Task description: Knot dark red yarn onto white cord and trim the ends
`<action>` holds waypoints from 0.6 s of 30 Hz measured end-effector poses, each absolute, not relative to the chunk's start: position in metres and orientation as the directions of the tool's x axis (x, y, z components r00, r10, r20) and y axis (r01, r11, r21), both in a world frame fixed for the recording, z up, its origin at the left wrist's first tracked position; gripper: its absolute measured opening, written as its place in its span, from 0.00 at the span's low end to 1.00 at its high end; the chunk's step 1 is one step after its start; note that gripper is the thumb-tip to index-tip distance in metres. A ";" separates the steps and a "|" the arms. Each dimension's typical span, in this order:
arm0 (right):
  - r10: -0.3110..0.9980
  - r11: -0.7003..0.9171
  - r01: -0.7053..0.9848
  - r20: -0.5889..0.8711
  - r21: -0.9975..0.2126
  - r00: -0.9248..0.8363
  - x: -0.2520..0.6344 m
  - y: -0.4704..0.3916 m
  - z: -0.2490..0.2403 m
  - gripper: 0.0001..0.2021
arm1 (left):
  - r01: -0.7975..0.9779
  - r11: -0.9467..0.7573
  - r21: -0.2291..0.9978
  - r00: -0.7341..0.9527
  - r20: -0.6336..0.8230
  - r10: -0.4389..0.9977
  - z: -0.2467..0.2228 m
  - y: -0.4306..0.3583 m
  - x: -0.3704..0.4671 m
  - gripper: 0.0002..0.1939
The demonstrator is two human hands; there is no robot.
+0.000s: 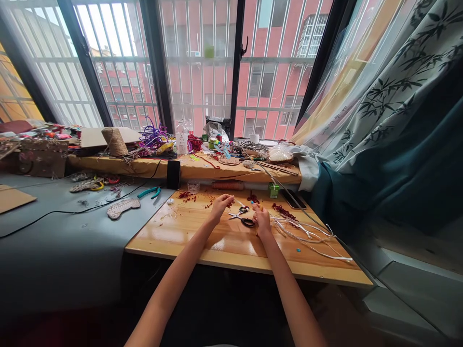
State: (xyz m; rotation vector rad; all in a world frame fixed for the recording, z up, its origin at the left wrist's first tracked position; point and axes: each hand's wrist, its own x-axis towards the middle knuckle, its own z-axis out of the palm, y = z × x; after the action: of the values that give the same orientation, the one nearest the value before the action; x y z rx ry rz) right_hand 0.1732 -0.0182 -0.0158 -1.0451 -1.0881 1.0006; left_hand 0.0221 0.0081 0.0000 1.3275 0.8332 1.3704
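Observation:
My left hand [221, 208] is raised over the wooden table, its fingertips pinched on the end of a thin white cord [237, 202]. The cord runs toward my right hand [262, 220], whose fingers are closed, with a small blue piece [252, 203] showing at the fingertips. Whether the cord reaches that piece is too small to tell. Below and between both hands lie black-handled scissors [247, 222] with their blades spread. To the right of my right hand, loose white cords [307, 232] spread in loops. Dark red cord [284, 212] lies behind them.
On the wooden table [173, 241] are a green box [274, 190], a phone [294, 199], a clear round container [193, 186] and a blue bit [298, 250]. Teal pliers [149, 192] lie on the grey surface at left. A cluttered ledge [144, 167] runs along the window.

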 end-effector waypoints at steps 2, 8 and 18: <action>0.976 0.167 -0.166 0.139 -0.972 0.169 0.176 -0.019 -0.014 0.20 | -0.249 -0.224 0.942 0.105 0.256 0.961 -0.003 0.011 0.023 0.16; 0.998 0.055 -0.286 0.046 -0.957 0.036 0.171 -0.025 -0.008 0.17 | -0.354 -0.166 0.920 0.162 0.235 0.958 -0.003 0.006 0.026 0.16; 0.986 0.115 -0.461 0.047 -0.880 0.157 0.180 -0.021 -0.010 0.17 | -0.324 -0.163 0.932 0.237 0.247 0.940 0.007 -0.003 0.023 0.10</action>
State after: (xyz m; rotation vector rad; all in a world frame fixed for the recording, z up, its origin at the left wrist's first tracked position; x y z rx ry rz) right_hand 0.1801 -0.0208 -0.0098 -0.8533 -0.7887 1.2393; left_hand 0.0228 -0.0026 0.0074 1.2452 0.6754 1.2767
